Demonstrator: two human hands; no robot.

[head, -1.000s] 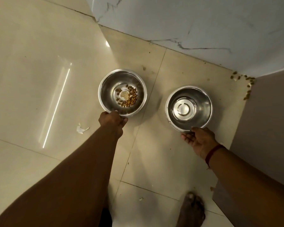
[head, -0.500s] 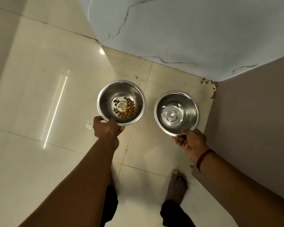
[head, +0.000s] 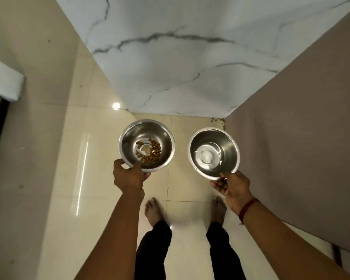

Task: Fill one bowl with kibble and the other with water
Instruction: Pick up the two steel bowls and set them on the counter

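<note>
I hold two steel bowls in the air above the tiled floor. My left hand (head: pixel 128 175) grips the near rim of the left bowl (head: pixel 129 138), which has a small scatter of brown kibble (head: pixel 151 151) in its bottom. My right hand (head: pixel 231 187) pinches the near rim of the right bowl (head: pixel 228 148), thumb on top and fingers underneath. A shallow layer of water (head: pixel 207 156) shines in the bottom of that bowl.
A white marble wall (head: pixel 180 57) stands ahead and a brown panel (head: pixel 301 138) runs along the right. Loose kibble bits (head: pixel 217 120) lie in the floor corner between them. My bare feet (head: pixel 154 211) stand on the cream tiles below the bowls.
Both bowls have come up off the floor, one in each hand, and the view has risen as I stand up; both feet now show below.
</note>
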